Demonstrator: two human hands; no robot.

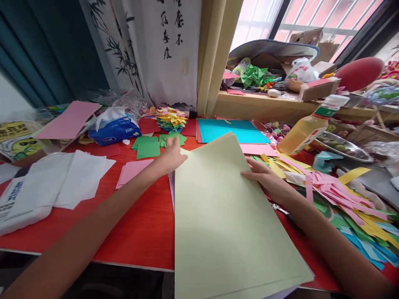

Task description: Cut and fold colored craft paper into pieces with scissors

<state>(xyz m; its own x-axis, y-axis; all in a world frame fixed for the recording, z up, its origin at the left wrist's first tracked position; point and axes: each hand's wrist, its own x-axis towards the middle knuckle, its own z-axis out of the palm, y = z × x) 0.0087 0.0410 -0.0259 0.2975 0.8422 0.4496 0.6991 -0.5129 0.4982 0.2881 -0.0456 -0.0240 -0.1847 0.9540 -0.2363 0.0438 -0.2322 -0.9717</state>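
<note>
A large pale yellow-green sheet of paper [224,216] lies in front of me on the red table [140,232], overhanging its near edge. My left hand [171,157] is closed on the sheet's far left corner. My right hand [264,178] pinches the sheet's right edge, thumb on top. A thin pale sheet shows under the left edge. Green paper squares [148,147] lie just beyond my left hand.
White papers [71,176] and a pink sheet [132,170] lie at the left. A blue tissue pack [114,128], folded coloured pieces [171,118] and teal paper [230,129] sit behind. Paper strips [343,195], a juice bottle [307,128] and a metal dish [346,147] crowd the right.
</note>
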